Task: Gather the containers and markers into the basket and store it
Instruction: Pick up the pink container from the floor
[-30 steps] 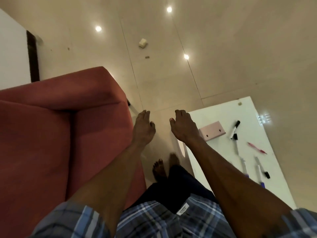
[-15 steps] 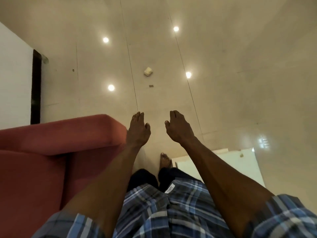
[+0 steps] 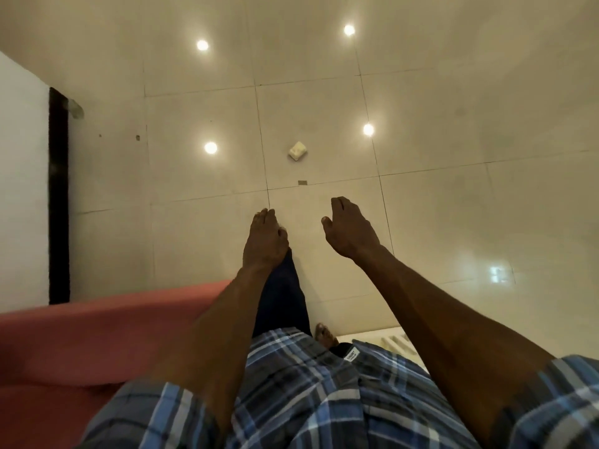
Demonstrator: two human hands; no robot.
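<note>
Walking away from the white table (image 3: 393, 343), the person now has only a sliver of its near edge showing beside the checked shirt (image 3: 324, 400) at the bottom of view; a second ago the whole top lay in sight with the markers and a pink container on it. Those are out of view now, and no basket shows anywhere. The red sofa (image 3: 97, 338) has slid down toward the lower left corner. Both arms reach forward empty: the left hand (image 3: 265, 243) hangs with fingers loosely straight and together, the right hand (image 3: 350, 230) is loosely curled with the thumb apart, holding nothing. Farther out, a small white block (image 3: 298, 151) lies on the tiled floor (image 3: 453, 157). My guess is the person is off to fetch the basket, so gathering has not begun.
</note>
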